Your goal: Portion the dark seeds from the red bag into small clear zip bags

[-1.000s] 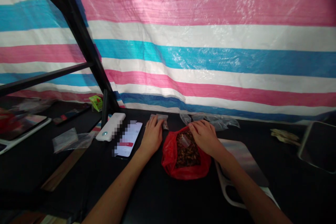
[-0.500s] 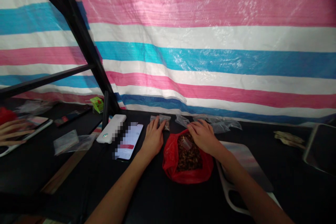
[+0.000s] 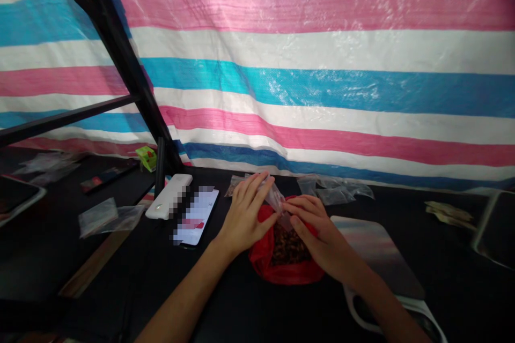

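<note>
Over the red plastic bag [image 3: 289, 273], which holds loose brown bits [image 3: 287, 246], both hands meet at a small clear plastic bag [image 3: 274, 196]. My right hand [image 3: 316, 225] has its fingers closed on the clear bag's lower end. My left hand [image 3: 247, 211] lies along the clear bag's left side, its fingers stretched out and its thumb close to the bag. Behind my left hand lies a small filled bag [image 3: 232, 186], partly hidden. The inside of the clear bag is too small to make out.
A phone [image 3: 197, 217] and a white device [image 3: 169, 195] lie left. Clear bags [image 3: 338, 190] lie behind on the black table [image 3: 225, 305]. A grey-topped board [image 3: 380, 252] is under my right forearm. A black frame [image 3: 120, 59] rises at left.
My left hand has moved right, from the small filled bags to the clear bag. My right hand has come down slightly with the clear bag. The other person's hand at far left has gone from view.
</note>
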`<action>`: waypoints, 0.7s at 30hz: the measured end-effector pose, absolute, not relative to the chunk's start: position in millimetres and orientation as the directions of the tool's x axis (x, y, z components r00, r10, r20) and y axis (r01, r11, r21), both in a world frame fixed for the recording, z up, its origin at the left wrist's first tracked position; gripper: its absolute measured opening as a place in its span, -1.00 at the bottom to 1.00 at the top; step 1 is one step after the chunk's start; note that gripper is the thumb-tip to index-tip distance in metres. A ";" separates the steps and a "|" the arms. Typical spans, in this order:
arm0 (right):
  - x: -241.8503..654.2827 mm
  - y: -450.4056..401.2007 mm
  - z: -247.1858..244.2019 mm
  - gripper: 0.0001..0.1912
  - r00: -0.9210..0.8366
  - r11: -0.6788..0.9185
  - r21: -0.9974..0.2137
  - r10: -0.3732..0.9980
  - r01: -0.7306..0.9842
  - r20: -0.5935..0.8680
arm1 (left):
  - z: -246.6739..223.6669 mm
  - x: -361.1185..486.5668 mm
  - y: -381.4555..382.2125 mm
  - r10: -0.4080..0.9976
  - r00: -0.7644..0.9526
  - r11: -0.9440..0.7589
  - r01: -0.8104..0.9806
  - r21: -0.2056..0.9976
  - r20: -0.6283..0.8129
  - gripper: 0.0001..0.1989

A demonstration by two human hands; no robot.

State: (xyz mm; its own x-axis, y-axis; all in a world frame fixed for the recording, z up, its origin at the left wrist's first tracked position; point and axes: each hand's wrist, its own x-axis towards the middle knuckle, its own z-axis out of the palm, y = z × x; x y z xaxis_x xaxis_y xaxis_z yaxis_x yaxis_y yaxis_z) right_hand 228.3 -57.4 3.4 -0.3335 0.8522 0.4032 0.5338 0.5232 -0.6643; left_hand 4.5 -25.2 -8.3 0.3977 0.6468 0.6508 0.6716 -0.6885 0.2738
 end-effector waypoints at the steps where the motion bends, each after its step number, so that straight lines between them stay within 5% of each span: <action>1: 227.8 -57.8 3.8 -0.69 -0.328 0.521 -0.674 0.854 0.524 0.404 | -9.6 3.2 -23.6 0.653 0.405 -0.693 0.660 0.290 0.640 -0.21; 8: 222.3 -52.6 -7.2 -0.74 -0.125 0.438 -0.691 0.882 0.576 0.454 | -16.9 1.8 -21.9 0.674 0.448 -0.738 0.450 0.503 0.587 -0.49; 13: 217.7 -51.6 -12.4 -0.80 0.014 0.384 -0.710 0.875 0.590 0.484 | -8.7 15.8 -37.0 0.683 0.442 -0.719 0.262 0.644 0.582 -0.42; 17: 217.2 -51.9 -11.1 -0.83 0.043 0.373 -0.724 0.874 0.580 0.484 | -14.0 25.9 -36.6 0.783 0.274 -0.607 0.141 0.782 0.558 -0.59; 21: 217.9 -52.1 -7.6 -0.82 0.095 0.373 -0.739 0.858 0.561 0.506 | -23.7 32.4 -27.9 0.907 0.187 -0.373 -0.065 0.926 0.378 -0.64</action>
State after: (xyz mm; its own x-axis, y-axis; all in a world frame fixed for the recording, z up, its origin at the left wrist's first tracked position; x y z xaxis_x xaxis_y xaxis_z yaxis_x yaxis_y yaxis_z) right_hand 217.9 -52.1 -7.6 0.0950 0.8576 0.5055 0.5607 0.3735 -0.7390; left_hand 32.4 -27.9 -23.7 0.1872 0.9066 0.3783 -0.0652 -0.3728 0.9256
